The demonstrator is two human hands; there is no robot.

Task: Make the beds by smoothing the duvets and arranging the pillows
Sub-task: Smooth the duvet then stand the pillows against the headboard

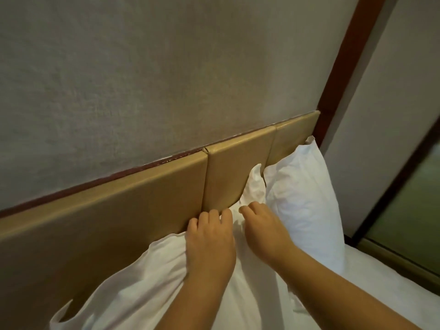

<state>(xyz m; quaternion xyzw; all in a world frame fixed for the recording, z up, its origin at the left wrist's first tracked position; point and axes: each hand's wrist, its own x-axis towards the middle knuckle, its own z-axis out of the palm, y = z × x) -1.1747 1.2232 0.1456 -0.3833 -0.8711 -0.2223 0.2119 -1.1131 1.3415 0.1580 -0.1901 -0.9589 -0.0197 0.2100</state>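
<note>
Two white pillows lean against a tan padded headboard (133, 210). The near pillow (147, 282) stands at the lower middle, and the far pillow (300, 198) stands upright to the right. My left hand (210, 241) grips the top edge of the near pillow, with its fingers curled over the fabric by the headboard. My right hand (263, 232) pinches the same pillow's upper right corner, where a loose flap of pillowcase (256, 184) sticks up between the two pillows.
A grey textured wall (154, 75) rises above the headboard. A dark red wooden post (342, 67) runs up at the right, beside a pale panel and a dark-framed window (409, 222). White bedding (371, 277) covers the mattress at the lower right.
</note>
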